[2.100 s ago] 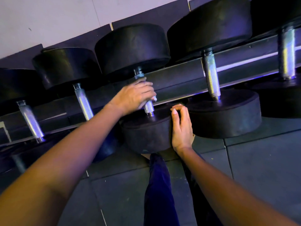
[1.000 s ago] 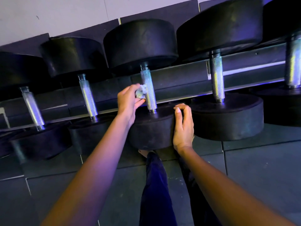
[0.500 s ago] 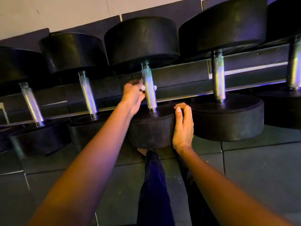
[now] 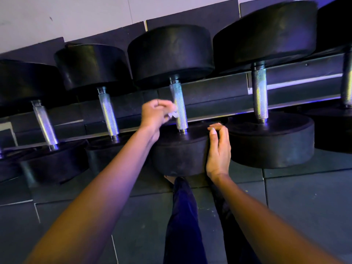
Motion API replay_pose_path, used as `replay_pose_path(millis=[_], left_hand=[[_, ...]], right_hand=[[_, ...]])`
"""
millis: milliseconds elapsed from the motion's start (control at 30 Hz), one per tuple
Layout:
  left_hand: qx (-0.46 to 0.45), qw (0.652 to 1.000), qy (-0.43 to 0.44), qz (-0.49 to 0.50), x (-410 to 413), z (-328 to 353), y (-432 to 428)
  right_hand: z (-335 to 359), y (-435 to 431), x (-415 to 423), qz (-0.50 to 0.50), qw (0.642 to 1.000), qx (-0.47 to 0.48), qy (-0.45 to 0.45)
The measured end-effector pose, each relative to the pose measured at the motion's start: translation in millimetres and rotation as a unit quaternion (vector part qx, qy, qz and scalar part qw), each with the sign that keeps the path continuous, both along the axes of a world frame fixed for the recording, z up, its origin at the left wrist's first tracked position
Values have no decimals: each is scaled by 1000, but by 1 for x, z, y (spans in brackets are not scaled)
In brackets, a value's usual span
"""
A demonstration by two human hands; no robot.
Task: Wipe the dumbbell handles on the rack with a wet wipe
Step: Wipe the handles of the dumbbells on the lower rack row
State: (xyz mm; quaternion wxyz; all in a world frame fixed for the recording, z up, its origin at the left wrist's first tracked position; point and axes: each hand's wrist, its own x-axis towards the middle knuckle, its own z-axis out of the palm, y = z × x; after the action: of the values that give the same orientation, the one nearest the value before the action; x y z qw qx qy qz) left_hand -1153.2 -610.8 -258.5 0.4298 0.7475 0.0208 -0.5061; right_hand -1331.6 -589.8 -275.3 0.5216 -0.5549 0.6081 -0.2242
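Observation:
Several black dumbbells lie on a dark metal rack [image 4: 215,92], their knurled silver handles pointing toward me. My left hand [image 4: 154,116] pinches a small crumpled white wet wipe [image 4: 173,113] just left of the middle dumbbell's handle [image 4: 179,106], the wipe at the handle's lower part. My right hand [image 4: 218,149] rests against the right side of that dumbbell's near black head [image 4: 179,151], with its fingers curled over the head's top edge. The neighbouring handle on the left [image 4: 108,111] and the one on the right [image 4: 259,94] are bare.
Dark rubber floor tiles [image 4: 304,206] lie below the rack. My legs in dark trousers [image 4: 182,221] stand just in front of the middle dumbbell. A pale wall [image 4: 66,18] rises behind the rack.
My left hand let go of the middle handle and shifted to its left side, now pinching the wipe lower on the handle. My right hand stayed on the dumbbell head.

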Motion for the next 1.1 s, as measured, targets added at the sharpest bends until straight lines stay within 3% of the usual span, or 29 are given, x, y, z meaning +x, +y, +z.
replay_pose_path(millis=[100,267,433,567,633,767,900,1033,1100], left_hand=[[-39,996,-27,77,1,-2,-15],[-12,998,-35,-46,-7,-6,16],[-67,996,-27,44,5,-12,-6],[-21,997,-29,-73,0,-10,22],[-22,997,-24,-63,3,-9,18],[-73,993,-73,52,4,-13,-9],[-85,978,-141,-129,-6,-8,16],[-87,950,-269,-133,0,-10,-11],[-99,911,-347,-200,-2,-14,-10]], right_hand=[[-1,0,1,-1,1000,0,-3],[1,0,0,0,1000,4,3],[1,-1,0,0,1000,2,3],[1,-1,0,-1,1000,-4,5],[1,-1,1,-2,1000,-3,5],[-1,-1,0,-3,1000,1,3],[-1,-1,0,-4,1000,-1,4],[-1,-1,0,-4,1000,-2,-2],[-2,-1,1,-4,1000,4,-4]])
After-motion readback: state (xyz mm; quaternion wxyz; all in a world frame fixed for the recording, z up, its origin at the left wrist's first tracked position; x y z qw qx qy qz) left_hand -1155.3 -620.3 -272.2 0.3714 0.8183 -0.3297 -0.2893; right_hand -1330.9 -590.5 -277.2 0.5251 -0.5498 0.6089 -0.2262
